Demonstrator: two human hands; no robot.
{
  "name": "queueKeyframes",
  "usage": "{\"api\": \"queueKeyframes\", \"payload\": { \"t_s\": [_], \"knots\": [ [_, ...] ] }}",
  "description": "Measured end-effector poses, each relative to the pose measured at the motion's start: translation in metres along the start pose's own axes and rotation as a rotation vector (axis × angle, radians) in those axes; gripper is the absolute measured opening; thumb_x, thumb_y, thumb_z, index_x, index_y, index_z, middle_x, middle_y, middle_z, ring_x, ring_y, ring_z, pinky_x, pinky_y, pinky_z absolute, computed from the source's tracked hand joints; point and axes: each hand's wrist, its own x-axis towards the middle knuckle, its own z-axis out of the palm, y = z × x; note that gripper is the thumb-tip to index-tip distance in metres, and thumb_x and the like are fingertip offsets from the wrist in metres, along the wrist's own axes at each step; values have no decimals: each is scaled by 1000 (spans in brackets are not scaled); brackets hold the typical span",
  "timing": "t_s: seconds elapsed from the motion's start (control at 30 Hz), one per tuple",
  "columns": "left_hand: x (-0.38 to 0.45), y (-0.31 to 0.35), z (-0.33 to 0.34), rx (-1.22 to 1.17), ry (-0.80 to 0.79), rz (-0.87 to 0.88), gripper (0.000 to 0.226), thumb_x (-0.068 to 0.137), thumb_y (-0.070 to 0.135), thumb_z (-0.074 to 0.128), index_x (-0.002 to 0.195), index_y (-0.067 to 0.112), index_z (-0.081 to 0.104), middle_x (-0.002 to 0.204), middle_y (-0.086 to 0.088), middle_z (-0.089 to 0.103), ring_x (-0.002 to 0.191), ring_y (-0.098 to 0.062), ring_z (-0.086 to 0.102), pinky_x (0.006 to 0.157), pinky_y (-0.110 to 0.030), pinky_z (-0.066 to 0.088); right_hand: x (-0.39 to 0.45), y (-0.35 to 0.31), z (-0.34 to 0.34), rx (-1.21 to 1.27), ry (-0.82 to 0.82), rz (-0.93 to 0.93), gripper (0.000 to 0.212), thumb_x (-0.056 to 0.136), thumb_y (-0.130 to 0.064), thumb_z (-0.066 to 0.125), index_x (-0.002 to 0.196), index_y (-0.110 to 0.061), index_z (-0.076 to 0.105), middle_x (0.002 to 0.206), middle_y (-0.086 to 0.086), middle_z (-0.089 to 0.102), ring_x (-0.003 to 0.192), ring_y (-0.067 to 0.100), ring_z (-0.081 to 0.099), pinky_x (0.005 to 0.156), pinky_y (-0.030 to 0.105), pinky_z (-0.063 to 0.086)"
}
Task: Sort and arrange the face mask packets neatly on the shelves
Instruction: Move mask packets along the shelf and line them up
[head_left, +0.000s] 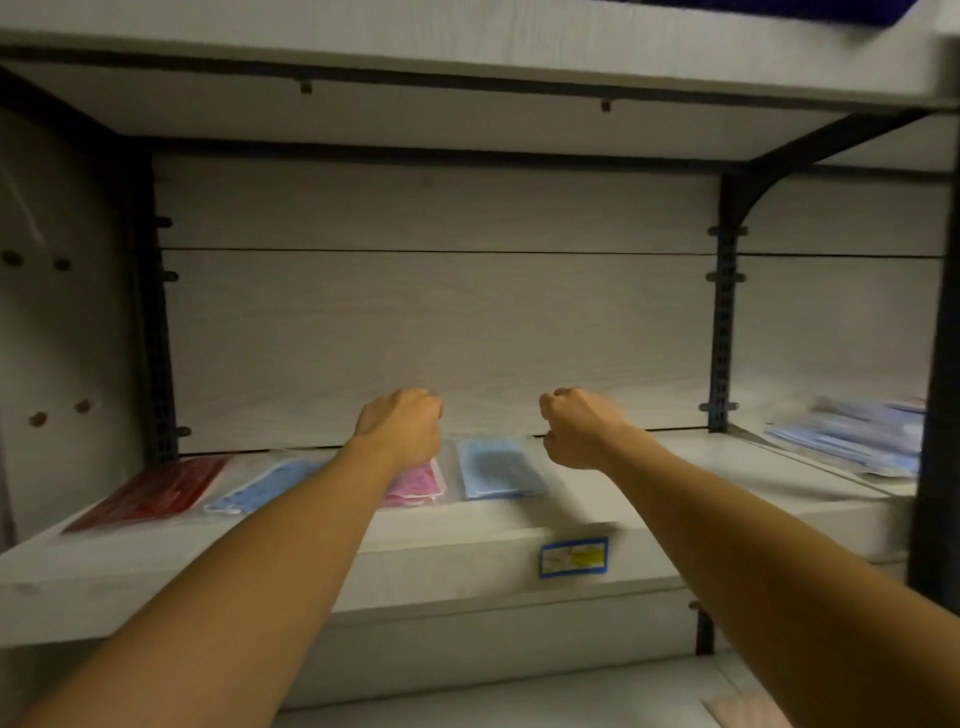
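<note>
Four mask packets lie in a row on the pale wooden shelf (649, 467): a red packet (150, 491) at the left, a light blue patterned packet (265, 486), a pink packet (418, 480) partly behind my left forearm, and a plain blue packet (498, 467). My left hand (400, 428) hovers over the pink packet with fingers curled and nothing visible in it. Over the shelf just right of the blue packet, my right hand (579, 428) is also curled into a fist, holding nothing I can see.
A pile of blue mask packets (852, 436) lies on the neighbouring shelf at the right, beyond a dark upright (724, 322). A blue and yellow price label (574, 557) sticks to the shelf's front edge. Another shelf board (467, 47) runs overhead.
</note>
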Motion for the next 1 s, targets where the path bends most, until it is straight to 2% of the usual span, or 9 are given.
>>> {"api": "queueKeyframes", "payload": {
  "t_s": [0.13,0.27,0.37,0.47,0.7,0.83,1.0],
  "knots": [
    [0,36,-5,-34,-11,17,34,95,24,49,126,22,62,138,-3,59,121,-29,59,98,-37,50,-27,27,-13,-42,-7,32,30,93,-18,53,121,-9,56,112,10,60,93,29,59,73,35,48],
    [-6,81,-10,-31,-13,54,33,96,28,47,126,22,61,137,-3,59,119,-29,59,96,-37,50,-61,58,-20,-80,-13,47,19,92,-19,54,109,-11,54,96,5,52,82,24,51,68,34,42],
    [-14,117,-14,-12,-16,85,32,97,30,46,124,22,61,134,-4,61,116,-31,60,95,-37,51,-85,84,-26,-80,-9,67,16,92,-17,54,107,-10,55,94,5,53,82,24,54,70,35,48],
    [-22,148,-19,6,-24,92,31,97,29,46,122,21,61,131,-5,62,112,-31,62,91,-37,52,-110,107,-31,-65,-9,68,23,91,-18,54,112,-10,58,100,7,59,88,26,59,80,39,55],
    [-40,225,-36,10,19,101,29,100,25,42,120,17,61,124,-6,64,106,-33,62,86,-37,52,-169,163,-38,-55,11,49,28,92,-20,53,119,-11,57,110,9,62,90,27,59,78,37,52],
    [-51,275,-51,-20,62,105,28,99,23,43,118,17,61,122,-4,64,103,-31,62,83,-36,51,-201,201,-48,-35,8,68,28,91,-21,55,118,-12,57,106,8,62,88,26,59,81,40,57],
    [-62,333,-69,-38,27,118,30,96,23,41,119,18,61,120,-4,63,101,-30,62,82,-37,52,-236,247,-63,-55,8,95,29,92,-23,59,119,-13,57,106,7,62,89,24,60,80,37,56]
  ]
}}
